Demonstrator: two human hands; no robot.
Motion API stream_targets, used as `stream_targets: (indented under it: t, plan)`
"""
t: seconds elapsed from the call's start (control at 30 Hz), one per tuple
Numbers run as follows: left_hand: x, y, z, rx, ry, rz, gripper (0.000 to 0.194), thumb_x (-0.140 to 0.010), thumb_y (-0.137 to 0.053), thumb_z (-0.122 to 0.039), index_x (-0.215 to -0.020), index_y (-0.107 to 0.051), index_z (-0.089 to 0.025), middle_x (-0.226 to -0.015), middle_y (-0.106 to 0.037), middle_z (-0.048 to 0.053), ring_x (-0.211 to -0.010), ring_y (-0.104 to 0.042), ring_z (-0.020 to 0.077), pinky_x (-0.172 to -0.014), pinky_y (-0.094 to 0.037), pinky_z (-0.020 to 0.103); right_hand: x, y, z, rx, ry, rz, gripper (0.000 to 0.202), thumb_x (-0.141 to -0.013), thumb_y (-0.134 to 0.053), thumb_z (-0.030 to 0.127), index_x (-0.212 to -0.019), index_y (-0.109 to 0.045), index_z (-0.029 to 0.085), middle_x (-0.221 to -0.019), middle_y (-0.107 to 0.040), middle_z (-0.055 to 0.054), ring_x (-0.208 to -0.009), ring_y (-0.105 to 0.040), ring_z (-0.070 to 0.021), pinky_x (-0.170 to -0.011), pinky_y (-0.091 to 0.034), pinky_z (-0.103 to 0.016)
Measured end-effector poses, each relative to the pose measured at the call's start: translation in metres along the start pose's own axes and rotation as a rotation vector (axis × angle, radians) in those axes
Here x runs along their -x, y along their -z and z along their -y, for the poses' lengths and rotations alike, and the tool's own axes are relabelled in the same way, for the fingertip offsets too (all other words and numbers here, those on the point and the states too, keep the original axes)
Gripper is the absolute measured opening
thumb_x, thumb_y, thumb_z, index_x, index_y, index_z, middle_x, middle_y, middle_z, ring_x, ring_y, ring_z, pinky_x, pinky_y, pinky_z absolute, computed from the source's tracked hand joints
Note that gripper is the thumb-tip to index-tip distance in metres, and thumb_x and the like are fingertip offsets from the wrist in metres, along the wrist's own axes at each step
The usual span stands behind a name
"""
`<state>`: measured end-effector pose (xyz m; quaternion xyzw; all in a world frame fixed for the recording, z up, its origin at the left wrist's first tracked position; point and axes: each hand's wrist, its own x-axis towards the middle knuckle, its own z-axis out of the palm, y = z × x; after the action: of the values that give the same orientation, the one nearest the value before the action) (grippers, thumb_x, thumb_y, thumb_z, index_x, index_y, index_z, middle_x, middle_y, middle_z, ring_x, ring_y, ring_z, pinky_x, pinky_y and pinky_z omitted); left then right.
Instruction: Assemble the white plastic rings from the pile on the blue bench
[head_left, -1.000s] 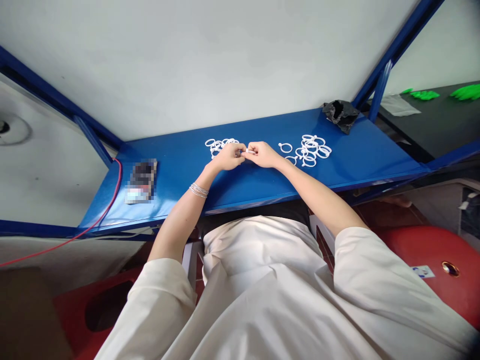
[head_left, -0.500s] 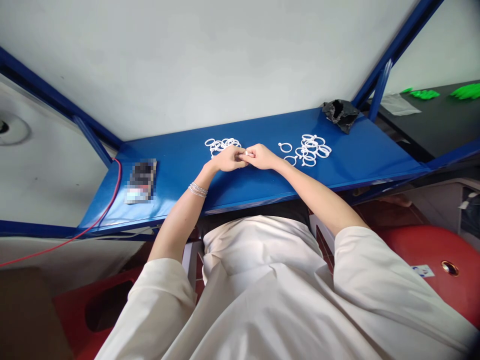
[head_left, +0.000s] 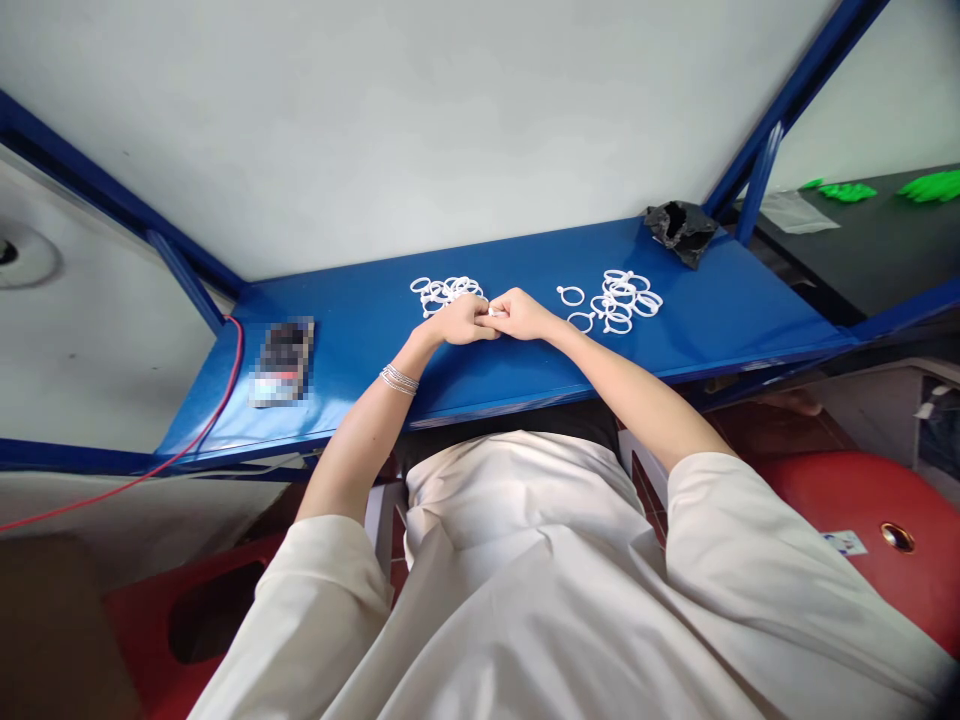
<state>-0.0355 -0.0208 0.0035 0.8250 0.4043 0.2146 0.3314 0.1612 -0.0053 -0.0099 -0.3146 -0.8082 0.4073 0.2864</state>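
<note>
My left hand [head_left: 461, 321] and my right hand [head_left: 521, 315] meet over the front half of the blue table, fingers closed and touching. Between their fingertips shows a small white piece [head_left: 496, 313]; most of it is hidden, so I cannot tell whether it belongs to a ring. Just behind my left hand lies a pile of white rings [head_left: 454, 287], partly covered by that hand. To the right of my right hand is a second group of white rings [head_left: 621, 290], each with a small knob, overlapping one another. Two rings, including one loose ring [head_left: 571, 296], lie on its left side.
A crumpled black plastic bag [head_left: 681, 232] sits at the back right of the blue table [head_left: 360, 300]. At the left end are a pixelated flat object [head_left: 282, 362] and a red cable [head_left: 234, 375]. Blue frame bars rise at both ends. A red stool [head_left: 847, 500] stands at right.
My left hand has shifted very slightly to the right, its fingers pressing closer against my right hand at the white piece. Both ring piles stay as they were.
</note>
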Motion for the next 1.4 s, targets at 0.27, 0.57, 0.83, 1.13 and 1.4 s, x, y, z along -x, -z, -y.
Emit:
stream_targets:
  t: [0.27, 0.57, 0.83, 1.13, 1.4]
  plan:
    - [0.0, -0.002, 0.002, -0.037, -0.024, -0.041, 0.028, -0.072, -0.074, -0.038, -0.064, -0.054, -0.021, -0.058, -0.048, -0.004, -0.059, -0.041, 0.0108, -0.059, -0.03, 0.029, 0.001, 0.0, -0.004, 0.084, 0.02, -0.068, 0.063, -0.091, -0.078, 0.05, -0.061, -0.03, 0.025, -0.059, -0.034, 0.006, -0.064, -0.032, -0.0115, -0.064, -0.025, -0.032]
    - [0.0, -0.002, 0.008, 0.009, -0.08, -0.212, 0.023, -0.08, -0.077, -0.038, -0.089, -0.066, -0.019, -0.078, -0.067, 0.0, -0.064, -0.056, 0.0127, -0.063, -0.045, 0.028, 0.003, 0.007, -0.008, 0.136, 0.023, -0.255, 0.029, -0.091, -0.072, 0.04, -0.085, -0.046, 0.026, -0.074, -0.058, 0.003, -0.069, -0.05, -0.0165, -0.072, -0.037, -0.033]
    - [0.0, -0.003, 0.012, 0.139, -0.118, -0.315, 0.031, -0.088, -0.072, -0.032, -0.116, -0.07, -0.019, -0.115, -0.08, 0.009, -0.067, -0.072, 0.0127, -0.063, -0.058, 0.028, -0.001, 0.008, -0.017, 0.085, 0.029, -0.337, 0.032, -0.087, -0.073, 0.039, -0.094, -0.043, 0.027, -0.087, -0.063, 0.0, -0.075, -0.057, -0.0183, -0.076, -0.043, -0.034]
    - [-0.001, -0.004, 0.016, 0.007, -0.197, -0.447, 0.03, -0.096, -0.082, -0.049, -0.103, -0.076, -0.021, -0.107, -0.081, 0.008, -0.073, -0.069, 0.0135, -0.066, -0.057, 0.028, -0.001, 0.007, -0.018, 0.109, 0.027, -0.303, 0.032, -0.084, -0.073, 0.038, -0.099, -0.048, 0.026, -0.09, -0.067, -0.002, -0.077, -0.058, -0.0199, -0.077, -0.045, -0.036]
    - [-0.004, -0.004, 0.019, -0.061, -0.144, -0.491, 0.021, -0.099, -0.079, -0.042, -0.099, -0.078, -0.021, -0.098, -0.08, 0.007, -0.075, -0.068, 0.0153, -0.07, -0.056, 0.03, -0.002, 0.005, -0.021, 0.205, 0.064, -0.285, 0.025, -0.087, -0.071, 0.031, -0.109, -0.064, 0.021, -0.112, -0.074, -0.011, -0.081, -0.062, -0.022, -0.083, -0.05, -0.039]
